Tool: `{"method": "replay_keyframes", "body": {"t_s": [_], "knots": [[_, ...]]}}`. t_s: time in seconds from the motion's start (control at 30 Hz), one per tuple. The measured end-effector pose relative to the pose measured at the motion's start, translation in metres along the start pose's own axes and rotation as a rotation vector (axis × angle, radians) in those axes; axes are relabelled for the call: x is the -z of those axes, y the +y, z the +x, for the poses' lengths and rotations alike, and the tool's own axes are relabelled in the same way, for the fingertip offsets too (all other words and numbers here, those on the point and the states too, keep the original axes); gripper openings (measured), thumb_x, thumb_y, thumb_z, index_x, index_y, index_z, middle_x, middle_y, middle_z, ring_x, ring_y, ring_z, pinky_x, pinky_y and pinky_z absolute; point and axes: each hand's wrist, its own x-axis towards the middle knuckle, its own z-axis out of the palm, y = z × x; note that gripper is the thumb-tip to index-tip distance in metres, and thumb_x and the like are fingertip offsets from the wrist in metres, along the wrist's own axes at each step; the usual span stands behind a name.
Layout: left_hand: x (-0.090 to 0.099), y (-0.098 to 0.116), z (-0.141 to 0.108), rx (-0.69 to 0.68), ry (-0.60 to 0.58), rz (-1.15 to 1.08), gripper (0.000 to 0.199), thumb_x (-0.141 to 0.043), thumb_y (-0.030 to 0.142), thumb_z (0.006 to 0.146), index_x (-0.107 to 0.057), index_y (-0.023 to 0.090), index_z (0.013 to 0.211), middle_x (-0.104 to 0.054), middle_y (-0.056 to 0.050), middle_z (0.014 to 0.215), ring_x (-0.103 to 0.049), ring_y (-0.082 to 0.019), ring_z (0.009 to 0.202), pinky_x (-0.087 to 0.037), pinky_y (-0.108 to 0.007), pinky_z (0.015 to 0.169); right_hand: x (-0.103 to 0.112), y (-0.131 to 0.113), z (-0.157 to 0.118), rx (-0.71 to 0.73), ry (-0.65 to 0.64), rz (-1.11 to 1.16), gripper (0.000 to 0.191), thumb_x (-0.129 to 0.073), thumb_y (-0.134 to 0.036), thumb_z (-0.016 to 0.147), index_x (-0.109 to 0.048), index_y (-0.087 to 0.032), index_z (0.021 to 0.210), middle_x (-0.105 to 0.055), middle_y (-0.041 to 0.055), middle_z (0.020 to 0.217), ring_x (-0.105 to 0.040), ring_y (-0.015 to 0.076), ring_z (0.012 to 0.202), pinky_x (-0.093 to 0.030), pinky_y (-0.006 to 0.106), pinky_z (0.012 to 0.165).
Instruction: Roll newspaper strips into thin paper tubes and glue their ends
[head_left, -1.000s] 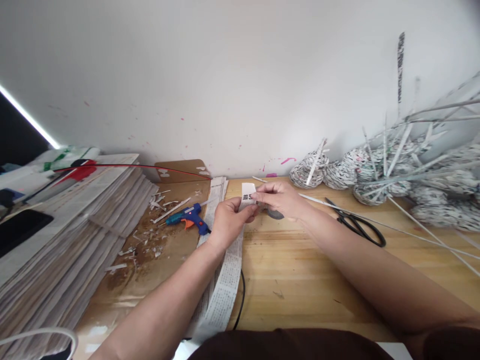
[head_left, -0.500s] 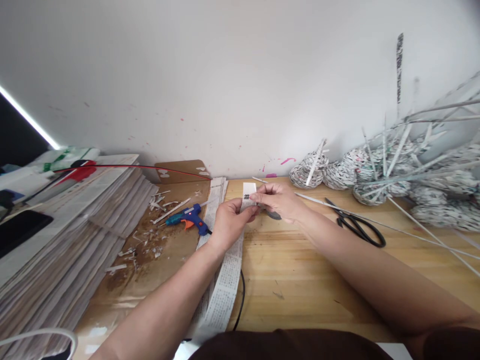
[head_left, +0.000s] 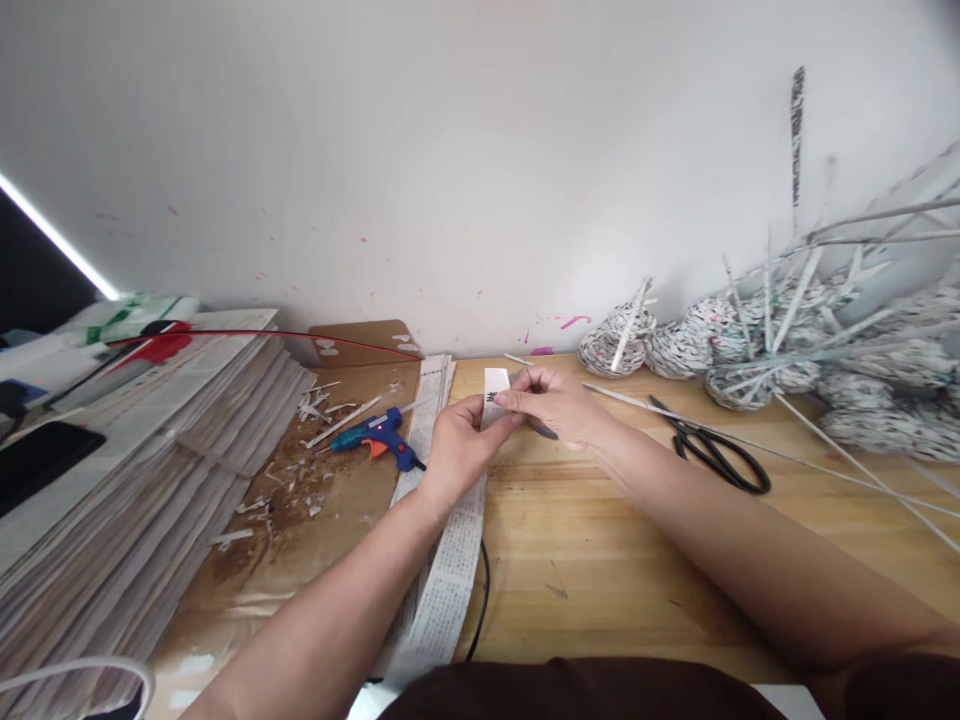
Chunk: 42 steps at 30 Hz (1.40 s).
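Note:
Both hands pinch the upper end of a long newspaper strip (head_left: 457,555) that hangs down toward my lap. My left hand (head_left: 461,450) is closed on it from the left, thumb pointing right. My right hand (head_left: 551,405) grips the same end from the right, thumb and fingers pressed together near a printed black character. A small dark grey patterned piece shows just below my right hand; I cannot tell what it is. To the left of my left hand lies a blue glue gun (head_left: 379,435) with an orange trigger. Black scissors (head_left: 712,450) rest to the right.
A tall stack of newspaper (head_left: 172,470) stands at the left, with a black phone (head_left: 49,460) on it. Paper scraps litter the cardboard (head_left: 300,540). More paper strips lie under my left arm. Woven paper pieces (head_left: 615,340) and long paper rods line the right back, by the wall.
My right thumb has shifted slightly left and down over the strip's end, covering part of the printed character. My left hand has hardly moved.

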Motion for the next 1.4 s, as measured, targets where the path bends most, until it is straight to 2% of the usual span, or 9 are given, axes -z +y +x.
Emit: {"method": "replay_keyframes", "body": {"t_s": [0.23,0.4,0.5,0.77,1.03,1.1,1.2,1.27,1.4], "knots": [[-0.001,-0.005,0.002,-0.015,-0.026,-0.045,0.030,-0.075,0.043,0.068,-0.069,0.015,0.078,-0.066,-0.002,0.068,-0.060,-0.013,0.061,-0.048,-0.023,0.057,-0.006,0.000,-0.004,0.032,-0.010,0.026,0.038,-0.083,-0.038,0.058,-0.052,-0.018,0.063,-0.053,-0.0065,0.050,-0.045,0.0064,0.044,-0.031,0.020,0.042],[0.000,0.003,0.000,0.045,-0.048,-0.073,0.031,-0.074,0.043,0.069,-0.069,0.013,0.074,-0.067,-0.004,0.073,-0.063,-0.015,0.067,-0.054,-0.027,0.060,0.001,-0.007,-0.004,0.021,-0.146,-0.057,0.029,-0.080,-0.037,0.064,-0.066,-0.015,0.078,-0.057,-0.0043,0.056,-0.048,0.0066,0.048,-0.032,0.020,0.043],[-0.001,0.006,0.000,0.062,-0.047,-0.088,0.032,-0.075,0.044,0.068,-0.069,0.013,0.073,-0.067,-0.005,0.073,-0.063,-0.016,0.069,-0.056,-0.029,0.061,0.008,-0.009,-0.001,0.016,-0.201,-0.124,0.023,-0.077,-0.035,0.069,-0.070,-0.014,0.078,-0.061,-0.0021,0.059,-0.049,0.0063,0.049,-0.034,0.020,0.045],[-0.002,0.000,0.002,0.021,-0.070,-0.085,0.029,-0.073,0.041,0.071,-0.071,0.012,0.074,-0.066,-0.004,0.070,-0.060,-0.014,0.065,-0.054,-0.028,0.065,0.009,0.000,0.002,0.071,-0.101,-0.114,0.024,-0.079,-0.035,0.067,-0.067,-0.014,0.068,-0.066,0.0022,0.062,-0.060,0.0120,0.057,-0.046,0.025,0.057],[-0.003,-0.002,0.000,-0.029,-0.111,-0.026,0.030,-0.065,0.043,0.078,-0.069,0.013,0.075,-0.068,-0.005,0.075,-0.063,-0.016,0.072,-0.055,-0.029,0.070,0.004,0.003,0.000,0.039,-0.052,-0.033,0.032,-0.083,-0.035,0.062,-0.057,-0.016,0.064,-0.062,-0.0017,0.056,-0.056,0.0095,0.048,-0.043,0.021,0.046],[-0.003,-0.002,0.000,-0.025,-0.126,-0.055,0.031,-0.064,0.044,0.078,-0.069,0.013,0.077,-0.068,-0.005,0.076,-0.064,-0.016,0.073,-0.056,-0.029,0.069,0.005,0.002,0.000,0.041,-0.054,-0.042,0.031,-0.083,-0.034,0.062,-0.058,-0.016,0.067,-0.063,-0.0020,0.058,-0.056,0.0092,0.049,-0.044,0.020,0.046],[-0.003,-0.001,0.000,-0.011,-0.130,-0.091,0.031,-0.065,0.044,0.077,-0.068,0.013,0.078,-0.068,-0.005,0.078,-0.064,-0.017,0.074,-0.057,-0.029,0.067,0.008,-0.001,0.000,0.027,-0.128,-0.072,0.026,-0.081,-0.034,0.065,-0.065,-0.016,0.076,-0.066,-0.0009,0.064,-0.059,0.0097,0.053,-0.048,0.022,0.051],[-0.003,0.000,0.000,-0.002,-0.127,-0.097,0.031,-0.067,0.044,0.076,-0.069,0.013,0.078,-0.068,-0.005,0.077,-0.064,-0.016,0.073,-0.057,-0.030,0.068,0.009,-0.003,0.000,0.019,-0.163,-0.091,0.025,-0.079,-0.035,0.067,-0.067,-0.016,0.076,-0.066,-0.0001,0.064,-0.060,0.0107,0.054,-0.050,0.024,0.054],[-0.003,0.001,0.001,0.011,-0.137,-0.083,0.032,-0.070,0.044,0.073,-0.071,0.012,0.081,-0.070,-0.006,0.077,-0.065,-0.016,0.072,-0.056,-0.029,0.071,0.010,-0.005,0.000,0.047,-0.110,-0.131,0.026,-0.079,-0.038,0.066,-0.068,-0.015,0.071,-0.065,0.0001,0.061,-0.059,0.0105,0.053,-0.048,0.023,0.052]]}}
